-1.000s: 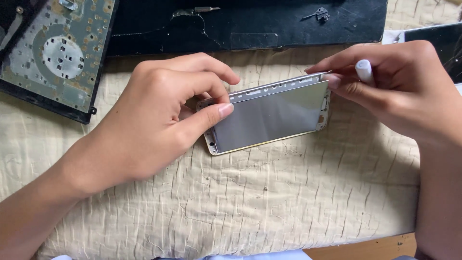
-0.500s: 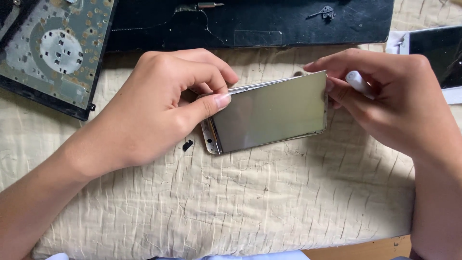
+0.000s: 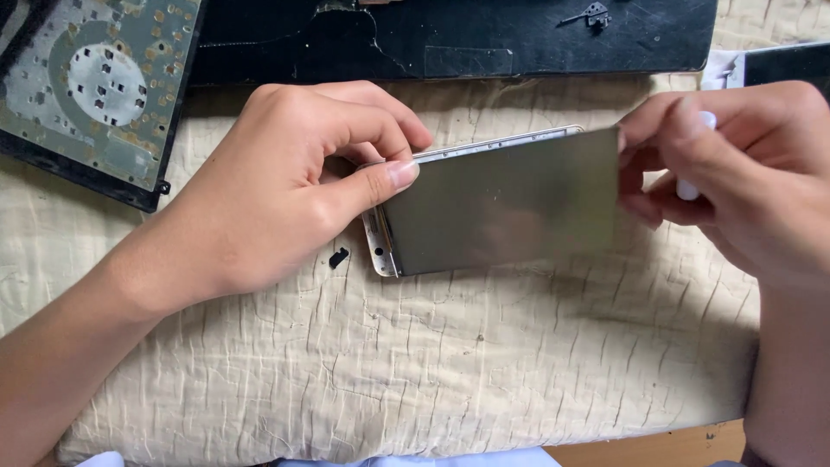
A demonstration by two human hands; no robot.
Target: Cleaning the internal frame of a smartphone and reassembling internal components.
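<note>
A silver phone frame (image 3: 393,251) lies on a cream quilted cloth (image 3: 415,363), and a flat grey metal plate (image 3: 501,207) is lifted off it, hinged along the left end. My left hand (image 3: 285,190) pins the frame's left end, thumb pressed on the plate's corner. My right hand (image 3: 735,173) grips the plate's right edge and also holds a small white tool (image 3: 692,186) between its fingers.
A tiny black part (image 3: 338,257) lies on the cloth just left of the frame. A circuit board (image 3: 95,78) sits at the upper left, a long black panel (image 3: 450,39) along the top, and a dark flat piece (image 3: 787,65) at upper right. A wooden edge (image 3: 640,445) shows below.
The grey plate has been raised from the frame, its right edge lifting up and to the right with my right hand. A small black part now lies on the cloth.
</note>
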